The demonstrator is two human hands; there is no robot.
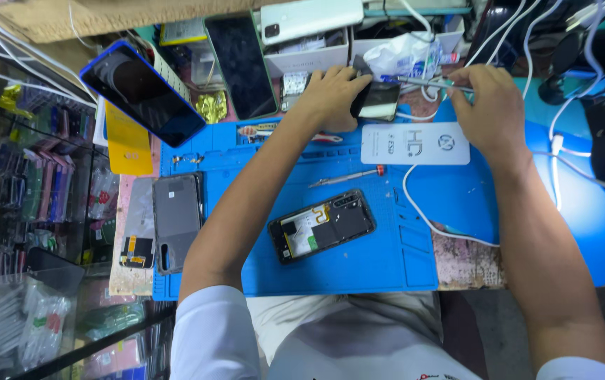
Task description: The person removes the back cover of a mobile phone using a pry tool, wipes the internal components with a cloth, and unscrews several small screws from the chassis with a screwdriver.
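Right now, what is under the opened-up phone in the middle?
The opened phone lies on the blue work mat, its insides facing up. The mat beneath it is hidden, and so is the phone's underside.

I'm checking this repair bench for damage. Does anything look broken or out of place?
The phone lying askew mid-mat has its back off, its inner parts exposed. A loose screwdriver lies above it. Nothing looks spilled.

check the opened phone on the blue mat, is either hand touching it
No, the opened phone lies alone on the blue mat; both hands are farther back.
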